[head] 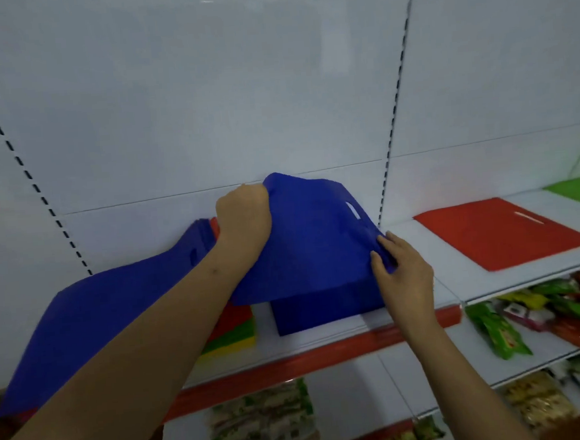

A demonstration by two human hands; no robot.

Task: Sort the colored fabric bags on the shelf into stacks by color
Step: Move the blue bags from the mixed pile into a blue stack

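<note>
Two hands on one blue fabric bag (310, 239), held lifted above the blue stack (325, 310) on the white shelf (421, 300). Left hand (244, 219): fingers curled tight, gripping the bag's upper far corner. Right hand (402, 270): fingertips pinching the bag's right edge, just below the cut-out handle slot.

Progress, judged from layout: partway. Blue stack started mid-shelf; a red bag (502, 232) lies flat to the right, well apart; a green bag (578, 186) shows at the far right edge. Unsorted pile (234, 330) to the left shows red, green and yellow layers, with another blue bag (93, 323) draped over it and overhanging the shelf front. Depth of that pile cannot be told; the left forearm covers part of it.

Edges and room: bare shelf between blue stack and red bag, enough to set another colour. Blue stack sits near the red front rail (325, 348). Back panel (205, 105) close behind the lifted bag. Snack packets (495, 332) on the lower shelf, clear of the work.
</note>
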